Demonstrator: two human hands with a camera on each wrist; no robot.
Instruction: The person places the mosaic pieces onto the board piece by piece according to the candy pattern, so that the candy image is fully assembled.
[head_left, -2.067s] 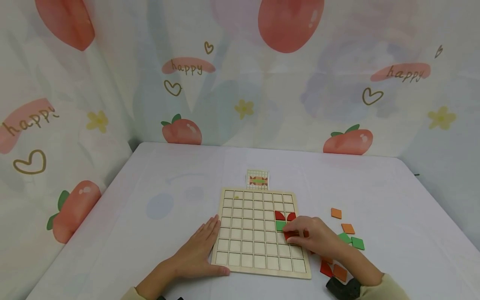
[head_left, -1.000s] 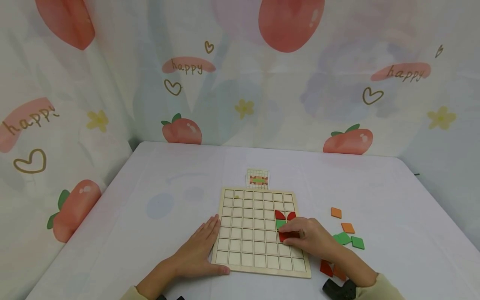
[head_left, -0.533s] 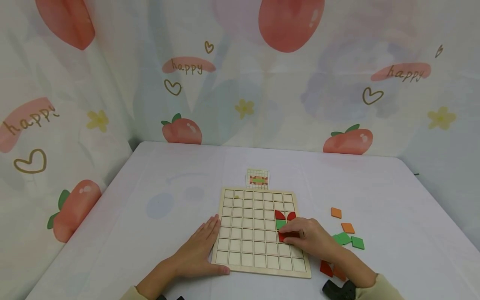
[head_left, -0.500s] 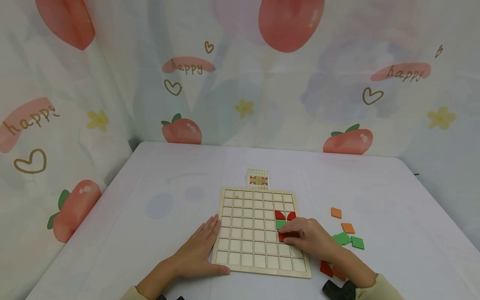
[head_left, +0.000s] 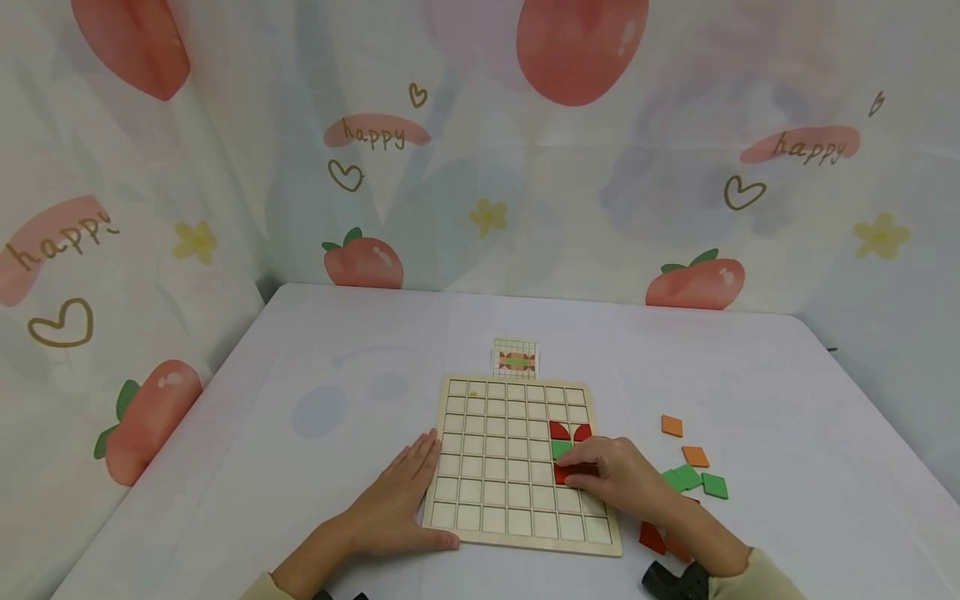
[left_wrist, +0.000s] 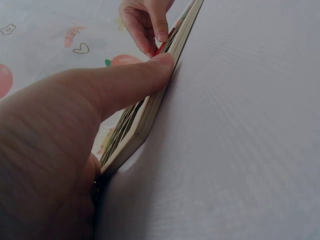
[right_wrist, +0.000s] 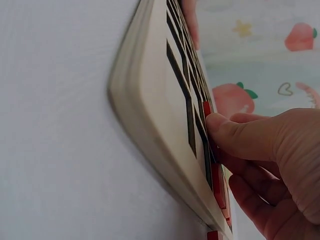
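Observation:
My left hand (head_left: pixel 397 504) lies along the left side of a wooden grid board (head_left: pixel 493 523), fingers straight, and its thumb rests on the near edge. Over the board's right part, my right hand (head_left: pixel 626 475) pinches a red tile (head_left: pixel 560 474) between thumb and fingers, low at a cell below a green tile (head_left: pixel 561 450). Two red-patterned tiles (head_left: pixel 558 430) sit in the row above that. In the right wrist view the held tile's edge shows by the thumb, and another red tile (right_wrist: pixel 218 187) lies in the board, hidden from the head view by my hand.
Loose orange tiles (head_left: pixel 672 426), green tiles (head_left: pixel 715 486) and a red tile (head_left: pixel 652 538) lie right of the board, some partly under my right forearm. A small pattern card (head_left: pixel 515 359) lies beyond the board's far edge. A printed cloth (head_left: pixel 450 167) hangs behind the table.
My right hand has shifted left across the board with the red tile, from the rightmost column to the one beside it, and moved only slightly lately. My left hand has stayed still.

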